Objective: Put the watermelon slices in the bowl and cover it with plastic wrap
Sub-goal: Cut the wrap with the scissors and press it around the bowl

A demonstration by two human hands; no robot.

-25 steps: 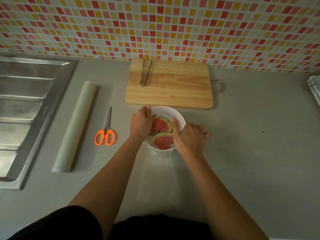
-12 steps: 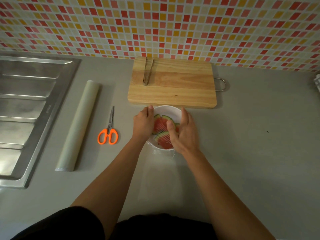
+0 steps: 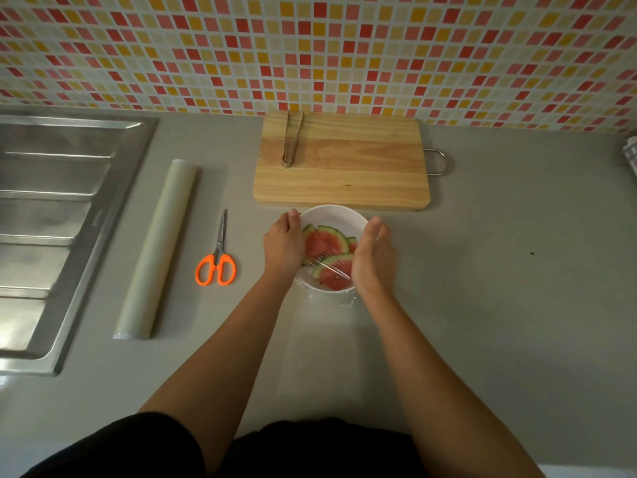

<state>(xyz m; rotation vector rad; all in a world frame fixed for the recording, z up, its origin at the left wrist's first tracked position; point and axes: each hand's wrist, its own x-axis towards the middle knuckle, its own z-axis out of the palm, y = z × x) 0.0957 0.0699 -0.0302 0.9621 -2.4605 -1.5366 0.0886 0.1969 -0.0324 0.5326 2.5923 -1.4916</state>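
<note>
Clear plastic wrap [image 3: 336, 269] is already lying over the watermelon slices [image 3: 324, 243] in the white bowl [image 3: 331, 211] on the table [image 3: 482, 305]. I am gripping its wall with my left hand [image 3: 283, 244], fingers curled, and pressing the wrap down with my right hand [image 3: 374, 257], fingers straight; only sealing seems left.

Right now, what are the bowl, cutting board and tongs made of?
The bowl is glossy white, ceramic or plastic; I can't tell which. The cutting board is pale wood with visible grain stripes. The tongs are thin, shiny grey metal, likely steel.
</note>
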